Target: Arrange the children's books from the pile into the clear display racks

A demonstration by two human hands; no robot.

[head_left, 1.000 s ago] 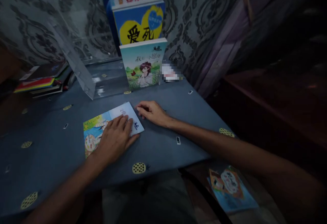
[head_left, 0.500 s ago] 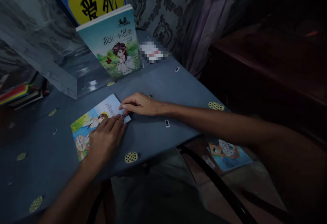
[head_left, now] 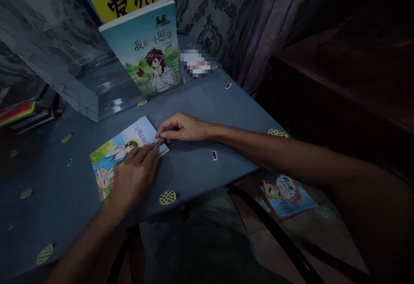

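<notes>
1. Seeing stacked books (head_left: pixel 19 111) at far left, near a clear stand (head_left: pixel 76 98).
2. Finding the picture book (head_left: pixel 121 143) flat on the blue tablecloth (head_left: pixel 197 102).
3. Resting the left hand (head_left: pixel 134 169) palm-down across it, fingers nearly straight, grasping nothing.
4. Holding the right hand (head_left: pixel 181 127) half-curled at the cover's right edge; cannot tell whether pinching.
5. Spotting another book (head_left: pixel 287 197) lower right, below table level.

The left hand (head_left: pixel 134 172) lies over a bright book (head_left: pixel 118 148) on the blue table (head_left: pixel 197 171). The right hand (head_left: pixel 181 127) has bent fingers by the book's edge. Behind them, a green book (head_left: pixel 152 51) stands up, tilted a little.
</notes>
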